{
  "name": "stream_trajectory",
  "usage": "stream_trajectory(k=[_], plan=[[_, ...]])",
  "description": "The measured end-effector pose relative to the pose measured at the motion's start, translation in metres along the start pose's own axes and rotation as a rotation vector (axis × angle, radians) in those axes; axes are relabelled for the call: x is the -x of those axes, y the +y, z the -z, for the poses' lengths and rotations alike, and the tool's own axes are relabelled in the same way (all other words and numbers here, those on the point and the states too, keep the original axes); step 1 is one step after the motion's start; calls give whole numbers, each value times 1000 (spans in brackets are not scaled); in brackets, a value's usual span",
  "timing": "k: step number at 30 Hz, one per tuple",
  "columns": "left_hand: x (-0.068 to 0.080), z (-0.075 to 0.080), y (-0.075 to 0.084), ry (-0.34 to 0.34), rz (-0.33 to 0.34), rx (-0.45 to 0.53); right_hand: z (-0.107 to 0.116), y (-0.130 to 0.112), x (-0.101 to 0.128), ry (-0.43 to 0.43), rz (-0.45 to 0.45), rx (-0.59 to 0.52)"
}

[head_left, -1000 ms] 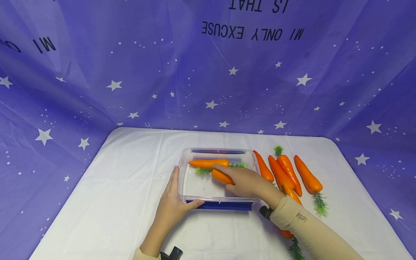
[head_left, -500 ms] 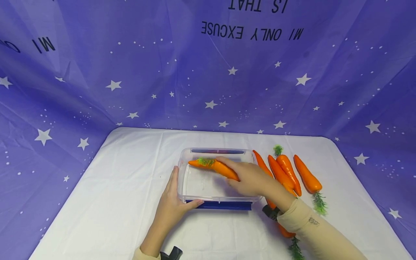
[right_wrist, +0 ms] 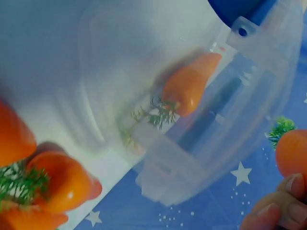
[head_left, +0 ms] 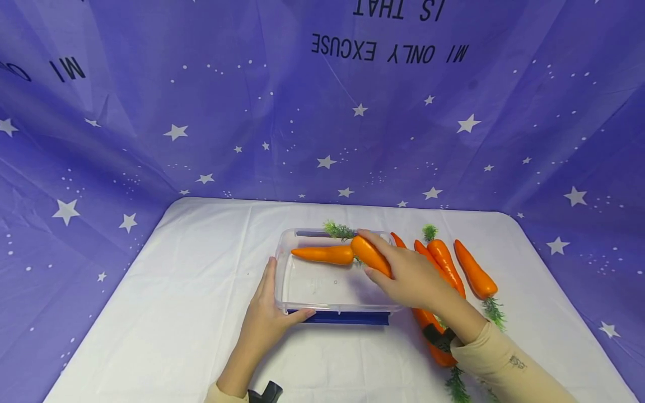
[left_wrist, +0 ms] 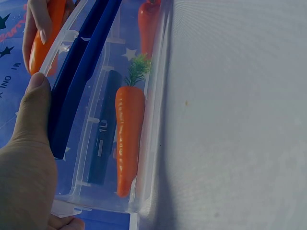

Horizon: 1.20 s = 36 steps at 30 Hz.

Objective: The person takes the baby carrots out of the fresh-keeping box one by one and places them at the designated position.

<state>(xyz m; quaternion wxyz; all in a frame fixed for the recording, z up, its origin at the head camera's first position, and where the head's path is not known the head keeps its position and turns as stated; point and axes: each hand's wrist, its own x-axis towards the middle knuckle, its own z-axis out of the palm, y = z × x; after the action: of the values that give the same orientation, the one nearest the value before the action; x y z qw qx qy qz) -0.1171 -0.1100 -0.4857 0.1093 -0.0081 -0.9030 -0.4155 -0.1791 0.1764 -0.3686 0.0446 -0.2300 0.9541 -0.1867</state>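
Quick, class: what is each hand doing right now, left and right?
Left hand: grips the near left corner of the clear box, thumb on its rim.
Right hand: holds a carrot above the box.

- A box (head_left: 289,280) sits mid-table (head_left: 176,313), with one carrot (head_left: 322,255) lying along its far side.
- The left hand (head_left: 264,322) is at the box's near left corner.
- The right hand (head_left: 410,277) holds a second carrot (head_left: 370,254) over the box's right end.
- More carrots (head_left: 453,268) lie right of the box.
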Motion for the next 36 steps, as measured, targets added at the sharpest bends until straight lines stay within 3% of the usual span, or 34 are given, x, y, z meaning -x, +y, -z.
stream_trajectory(k=[9,18,29,36], plan=[[0,0,0,7,-4,0,13,17,35,-12,-132,65],[0,-1,-1,10,-7,-1,16,50,75,-3,-259,96],[0,-2,-3,18,-12,1,10,102,116,-171,-443,42],[-1,-2,-4,23,-21,3,11,137,134,-232,-489,63]])
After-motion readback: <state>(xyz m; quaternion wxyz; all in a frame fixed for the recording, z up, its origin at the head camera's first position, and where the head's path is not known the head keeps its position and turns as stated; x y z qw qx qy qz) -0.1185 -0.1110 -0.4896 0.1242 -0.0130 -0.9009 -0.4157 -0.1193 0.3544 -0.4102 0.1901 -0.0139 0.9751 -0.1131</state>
